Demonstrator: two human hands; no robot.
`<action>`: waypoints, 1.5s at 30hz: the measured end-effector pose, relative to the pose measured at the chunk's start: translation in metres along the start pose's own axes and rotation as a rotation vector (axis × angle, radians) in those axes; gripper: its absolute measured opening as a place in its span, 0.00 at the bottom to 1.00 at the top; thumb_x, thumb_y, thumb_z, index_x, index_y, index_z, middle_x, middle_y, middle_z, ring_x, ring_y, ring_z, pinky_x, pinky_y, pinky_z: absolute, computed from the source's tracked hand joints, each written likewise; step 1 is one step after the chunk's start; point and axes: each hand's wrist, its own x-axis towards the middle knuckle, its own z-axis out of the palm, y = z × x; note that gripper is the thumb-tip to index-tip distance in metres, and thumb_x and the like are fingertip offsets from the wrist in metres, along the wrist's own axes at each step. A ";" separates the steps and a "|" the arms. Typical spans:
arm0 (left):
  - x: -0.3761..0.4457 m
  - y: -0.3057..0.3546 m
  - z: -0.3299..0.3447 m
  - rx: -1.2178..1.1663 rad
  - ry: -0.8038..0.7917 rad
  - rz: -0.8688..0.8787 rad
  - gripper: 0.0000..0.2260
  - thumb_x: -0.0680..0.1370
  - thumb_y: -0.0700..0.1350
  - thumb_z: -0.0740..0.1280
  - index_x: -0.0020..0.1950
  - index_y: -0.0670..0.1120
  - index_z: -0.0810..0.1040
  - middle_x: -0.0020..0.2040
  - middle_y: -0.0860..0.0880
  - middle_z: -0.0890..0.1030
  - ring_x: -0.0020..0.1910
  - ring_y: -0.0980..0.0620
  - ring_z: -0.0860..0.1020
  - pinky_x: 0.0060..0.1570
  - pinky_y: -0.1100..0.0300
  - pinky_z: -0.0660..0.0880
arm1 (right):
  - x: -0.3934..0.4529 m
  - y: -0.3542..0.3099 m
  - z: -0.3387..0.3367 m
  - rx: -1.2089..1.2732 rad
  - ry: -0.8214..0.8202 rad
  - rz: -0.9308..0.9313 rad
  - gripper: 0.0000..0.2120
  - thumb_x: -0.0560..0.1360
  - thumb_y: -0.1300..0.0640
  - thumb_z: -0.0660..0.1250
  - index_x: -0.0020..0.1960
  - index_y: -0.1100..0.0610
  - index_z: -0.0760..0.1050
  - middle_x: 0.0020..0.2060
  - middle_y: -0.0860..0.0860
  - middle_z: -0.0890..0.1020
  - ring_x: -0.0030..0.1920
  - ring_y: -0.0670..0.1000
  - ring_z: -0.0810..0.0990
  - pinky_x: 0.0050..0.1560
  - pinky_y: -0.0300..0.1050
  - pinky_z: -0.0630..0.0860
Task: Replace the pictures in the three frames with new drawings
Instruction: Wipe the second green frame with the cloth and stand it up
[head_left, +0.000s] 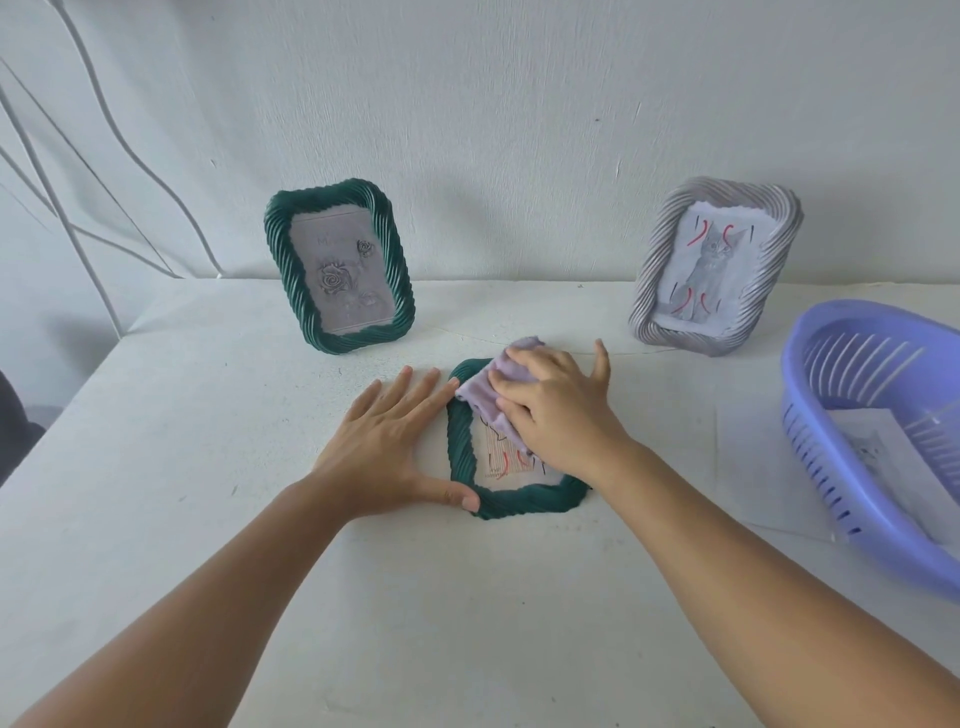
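A dark green frame (462, 441) lies flat on the white table in front of me, face up, with a drawing with red marks showing in it. My left hand (387, 447) rests flat beside the frame's left edge, thumb against its lower corner. My right hand (550, 410) presses a lilac cloth (485, 387) onto the frame's glass. A second green frame (337, 265) with a rose picture stands at the back left. A silver frame (714, 267) with a cat picture stands at the back right.
A lilac plastic basket (878, 441) sits at the right edge with a sheet of paper (878, 447) inside. Another paper sheet (748, 467) lies under it on the table. The white wall stands close behind the frames. Thin white rods (78, 197) lean at the left.
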 end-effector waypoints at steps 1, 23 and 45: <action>0.000 0.000 0.000 -0.006 0.002 0.001 0.59 0.58 0.87 0.56 0.81 0.63 0.38 0.82 0.60 0.40 0.80 0.57 0.33 0.80 0.48 0.40 | 0.000 -0.003 0.002 0.025 -0.014 -0.024 0.18 0.83 0.43 0.57 0.71 0.37 0.72 0.78 0.43 0.64 0.78 0.51 0.60 0.74 0.73 0.38; 0.000 0.000 0.000 0.002 -0.016 -0.012 0.60 0.57 0.88 0.55 0.81 0.63 0.37 0.82 0.60 0.39 0.80 0.57 0.33 0.80 0.48 0.40 | -0.002 0.025 -0.009 -0.024 -0.008 -0.033 0.17 0.82 0.41 0.57 0.70 0.31 0.71 0.74 0.45 0.66 0.73 0.54 0.62 0.75 0.71 0.41; 0.000 0.000 0.000 -0.016 -0.008 -0.011 0.58 0.57 0.88 0.55 0.80 0.66 0.37 0.82 0.60 0.40 0.80 0.57 0.34 0.80 0.48 0.41 | -0.013 0.013 -0.008 -0.010 -0.010 -0.071 0.16 0.82 0.42 0.57 0.67 0.29 0.72 0.72 0.45 0.68 0.71 0.56 0.63 0.74 0.71 0.44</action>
